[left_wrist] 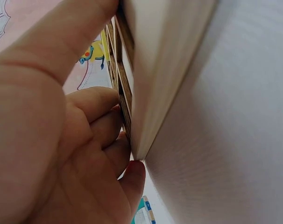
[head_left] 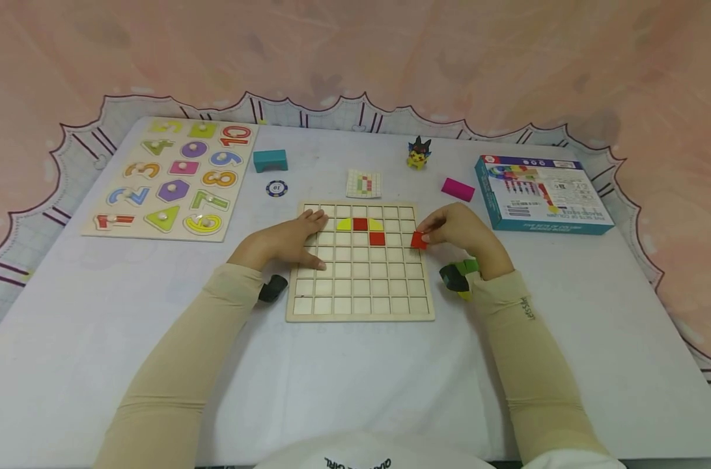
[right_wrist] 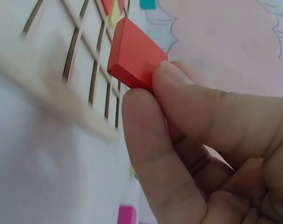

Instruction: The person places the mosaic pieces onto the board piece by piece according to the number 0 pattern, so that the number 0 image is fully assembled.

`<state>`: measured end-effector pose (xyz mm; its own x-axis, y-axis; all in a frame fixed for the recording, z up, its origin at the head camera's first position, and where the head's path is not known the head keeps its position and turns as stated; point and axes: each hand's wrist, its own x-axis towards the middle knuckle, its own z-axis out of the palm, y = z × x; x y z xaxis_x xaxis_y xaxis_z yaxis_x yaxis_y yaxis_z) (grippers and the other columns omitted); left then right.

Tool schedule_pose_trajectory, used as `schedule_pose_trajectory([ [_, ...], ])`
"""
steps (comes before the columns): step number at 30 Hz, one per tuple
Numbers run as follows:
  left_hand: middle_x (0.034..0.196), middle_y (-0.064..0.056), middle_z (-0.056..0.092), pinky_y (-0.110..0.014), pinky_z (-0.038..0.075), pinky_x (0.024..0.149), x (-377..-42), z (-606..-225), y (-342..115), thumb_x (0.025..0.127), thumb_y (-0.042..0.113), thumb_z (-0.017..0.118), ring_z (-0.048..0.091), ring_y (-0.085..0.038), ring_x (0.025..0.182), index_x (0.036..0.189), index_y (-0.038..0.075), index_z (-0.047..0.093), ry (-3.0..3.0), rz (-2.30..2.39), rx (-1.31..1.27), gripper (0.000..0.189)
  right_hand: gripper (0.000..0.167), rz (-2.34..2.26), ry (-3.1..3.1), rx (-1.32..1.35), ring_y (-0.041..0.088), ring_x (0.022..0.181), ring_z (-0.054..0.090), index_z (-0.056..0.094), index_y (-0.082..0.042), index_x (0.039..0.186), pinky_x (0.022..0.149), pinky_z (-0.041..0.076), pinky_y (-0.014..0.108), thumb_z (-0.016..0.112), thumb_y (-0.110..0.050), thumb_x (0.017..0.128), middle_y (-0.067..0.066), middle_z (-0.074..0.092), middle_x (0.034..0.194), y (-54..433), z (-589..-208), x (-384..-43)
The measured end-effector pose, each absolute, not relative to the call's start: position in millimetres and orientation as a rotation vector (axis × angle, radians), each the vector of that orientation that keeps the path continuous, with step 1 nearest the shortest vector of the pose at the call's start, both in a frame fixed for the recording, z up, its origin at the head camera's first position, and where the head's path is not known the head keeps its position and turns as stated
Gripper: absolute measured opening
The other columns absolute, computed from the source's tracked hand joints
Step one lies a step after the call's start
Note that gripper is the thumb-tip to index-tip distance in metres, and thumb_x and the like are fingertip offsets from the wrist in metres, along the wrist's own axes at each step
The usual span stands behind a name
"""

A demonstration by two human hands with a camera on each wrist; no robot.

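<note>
A person's right hand [head_left: 460,229] pinches a red tile [head_left: 418,240] between thumb and fingers at the right edge of a gridded wooden board [head_left: 362,287] on a white table [head_left: 355,378], as the left hand [head_left: 286,241] rests across its left side, thumb apart from fingers. Red squares [head_left: 360,224] and yellow pieces [head_left: 344,225] sit in upper cells.

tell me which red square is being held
The red square pinched in the right grip, by the board's right edge; the other two lie in cells.
</note>
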<state>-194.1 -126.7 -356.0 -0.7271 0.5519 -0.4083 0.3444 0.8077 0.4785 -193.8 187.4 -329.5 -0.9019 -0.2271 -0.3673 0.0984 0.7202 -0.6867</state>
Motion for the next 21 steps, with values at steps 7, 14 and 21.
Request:
schedule_pose_trajectory([
  [7, 0.156, -0.009, 0.0, -0.046, 0.004, 0.116, -194, -357, -126, 0.078, 0.037, 0.072, -0.006, -0.029, 0.142, 0.148, 0.005, 0.01, 2.452, 0.513, 0.654, 0.099, 0.021, -1.069, 2.425, -0.157, 0.022, 0.093, 0.05, 0.068, 0.0, 0.102, 0.087, 0.043, 0.035, 0.065, -0.005, 0.083, 0.012, 0.064, 0.108, 162, -333, -199],
  [14, 0.156, -0.008, 0.0, -0.045, 0.004, 0.116, -193, -356, -125, 0.078, 0.037, 0.072, -0.006, -0.028, 0.143, 0.148, 0.006, 0.01, 2.449, 0.512, 0.642, 0.098, 0.017, -1.026, 2.432, -0.237, 0.021, 0.092, 0.05, 0.07, 0.0, 0.098, 0.087, 0.041, 0.034, 0.066, -0.005, 0.082, 0.011, 0.065, 0.1, 138, -339, -202],
  [21, 0.156, -0.009, 0.001, -0.046, 0.004, 0.116, -192, -353, -126, 0.078, 0.036, 0.072, -0.006, -0.029, 0.143, 0.148, 0.006, 0.01, 2.452, 0.518, 0.645, 0.098, 0.016, -0.976, 2.447, -0.304, 0.018, 0.086, 0.051, 0.071, 0.0, 0.095, 0.079, 0.043, 0.028, 0.068, -0.006, 0.081, 0.008, 0.065, 0.095, 126, -348, -203],
])
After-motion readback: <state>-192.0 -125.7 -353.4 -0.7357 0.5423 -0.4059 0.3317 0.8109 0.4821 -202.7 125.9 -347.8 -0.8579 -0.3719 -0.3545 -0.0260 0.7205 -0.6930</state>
